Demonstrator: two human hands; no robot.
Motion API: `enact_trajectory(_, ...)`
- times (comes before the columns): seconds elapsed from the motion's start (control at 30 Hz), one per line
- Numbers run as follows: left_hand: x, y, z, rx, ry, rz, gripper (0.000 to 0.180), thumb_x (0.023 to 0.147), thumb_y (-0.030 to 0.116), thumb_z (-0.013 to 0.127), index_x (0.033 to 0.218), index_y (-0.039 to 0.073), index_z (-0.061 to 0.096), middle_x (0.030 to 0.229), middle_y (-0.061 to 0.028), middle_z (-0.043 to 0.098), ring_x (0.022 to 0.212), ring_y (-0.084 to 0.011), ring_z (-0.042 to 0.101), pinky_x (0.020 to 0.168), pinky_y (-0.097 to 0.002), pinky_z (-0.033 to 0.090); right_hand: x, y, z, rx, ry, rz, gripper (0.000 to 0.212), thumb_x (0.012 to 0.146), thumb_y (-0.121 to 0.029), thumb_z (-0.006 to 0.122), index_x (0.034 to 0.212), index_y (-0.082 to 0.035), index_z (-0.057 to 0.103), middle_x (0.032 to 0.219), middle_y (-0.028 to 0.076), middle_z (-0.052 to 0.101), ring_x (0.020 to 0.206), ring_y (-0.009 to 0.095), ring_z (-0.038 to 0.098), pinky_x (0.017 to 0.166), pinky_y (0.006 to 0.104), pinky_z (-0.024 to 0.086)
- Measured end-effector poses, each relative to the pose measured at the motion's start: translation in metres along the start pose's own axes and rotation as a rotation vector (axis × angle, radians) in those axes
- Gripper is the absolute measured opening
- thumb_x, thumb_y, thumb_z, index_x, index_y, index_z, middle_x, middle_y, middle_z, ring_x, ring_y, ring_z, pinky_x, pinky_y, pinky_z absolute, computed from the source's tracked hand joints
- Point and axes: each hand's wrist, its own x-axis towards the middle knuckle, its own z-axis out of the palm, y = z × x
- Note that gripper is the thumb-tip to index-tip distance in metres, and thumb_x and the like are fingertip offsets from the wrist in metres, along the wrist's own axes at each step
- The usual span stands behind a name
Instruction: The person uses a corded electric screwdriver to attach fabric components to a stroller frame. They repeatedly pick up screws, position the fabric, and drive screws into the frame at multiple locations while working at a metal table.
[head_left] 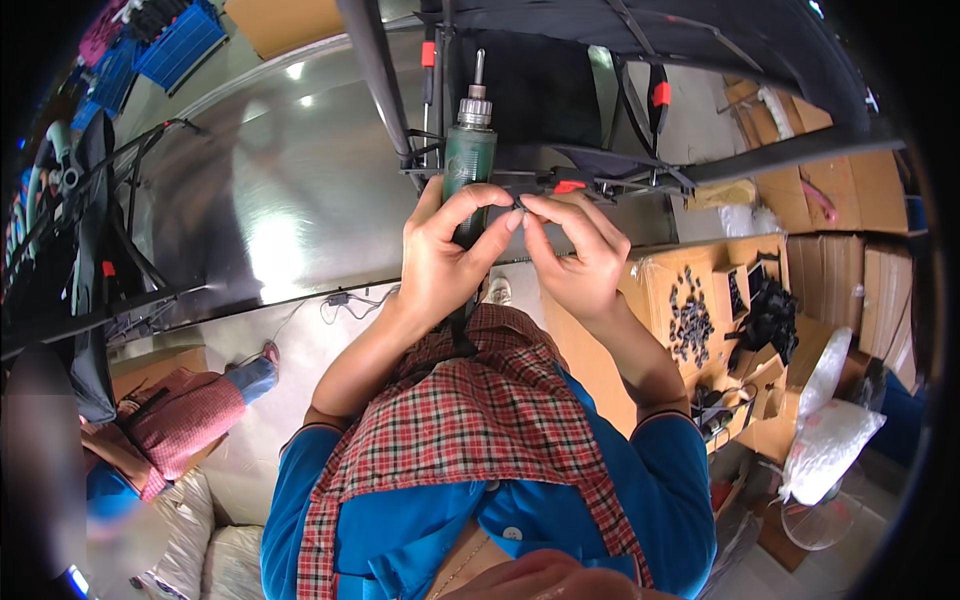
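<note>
A green electric screwdriver (470, 155) stands with its metal bit pointing away from me. My left hand (437, 250) is closed around its lower body. The thumb and forefinger of that hand meet the fingertips of my right hand (583, 255). Between them is a small black part (518, 203), mostly covered by the fingers, so its exact kind is unclear. My right hand is closed in a pinch on it. Just beyond the hands is a black fabric-and-tube frame (620, 180) with red clips.
A shiny metal table (250, 190) lies ahead. On the right, a cardboard surface (650, 290) carries many small black parts (690, 320) and boxes with black pieces. Another folded frame (130, 230) stands at left, near a person in a checked apron (195, 410). Blue crates (180, 45) sit far left.
</note>
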Motion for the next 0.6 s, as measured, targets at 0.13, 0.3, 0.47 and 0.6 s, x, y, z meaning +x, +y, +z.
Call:
enact_trajectory(0.13, -0.006, -0.010, 0.007, 0.044, -0.066, 0.058, 0.022, 0.080, 0.009, 0.079, 0.100, 0.008, 0.072, 0.095, -0.0124, 0.065, 0.082, -0.0266, 0.065, 0.071, -0.0340, 0.053, -0.021, -0.005, -0.006, -0.190, -0.040, 0.055, 0.025, 0.074, 0.011, 0.073, 0.097, 0.000, 0.072, 0.085, 0.011, 0.070, 0.071, 0.022, 0.069, 0.063, 0.0291, 0.056)
enact_trajectory(0.3, -0.019, -0.021, 0.011, -0.003, -0.203, -0.014, 0.022, 0.080, 0.011, 0.079, 0.101, 0.010, 0.071, 0.093, -0.0123, 0.065, 0.075, -0.0246, 0.064, 0.066, -0.0328, 0.051, -0.047, -0.011, -0.007, -0.204, -0.040, 0.208, 0.020, 0.075, 0.008, 0.074, 0.094, 0.000, 0.071, 0.083, 0.010, 0.070, 0.069, 0.020, 0.069, 0.061, 0.0280, 0.055)
enact_trajectory(0.47, -0.036, -0.030, 0.008, 0.010, -0.329, -0.162, 0.023, 0.079, 0.015, 0.079, 0.101, 0.012, 0.072, 0.090, -0.0135, 0.062, 0.068, -0.0253, 0.062, 0.061, -0.0334, 0.050, -0.071, -0.018, -0.001, -0.186, -0.028, 0.360, 0.019, 0.076, 0.007, 0.073, 0.093, 0.000, 0.071, 0.082, 0.011, 0.070, 0.070, 0.019, 0.069, 0.063, 0.0279, 0.055)
enact_trajectory(0.6, -0.045, -0.034, 0.005, 0.042, -0.391, -0.214, 0.024, 0.079, 0.015, 0.079, 0.101, 0.012, 0.072, 0.090, -0.0148, 0.061, 0.068, -0.0274, 0.062, 0.060, -0.0347, 0.050, -0.090, -0.017, 0.002, 0.072, -0.014, 0.631, 0.022, 0.078, 0.009, 0.071, 0.098, 0.002, 0.070, 0.084, 0.009, 0.070, 0.073, 0.016, 0.069, 0.067, 0.0274, 0.055)
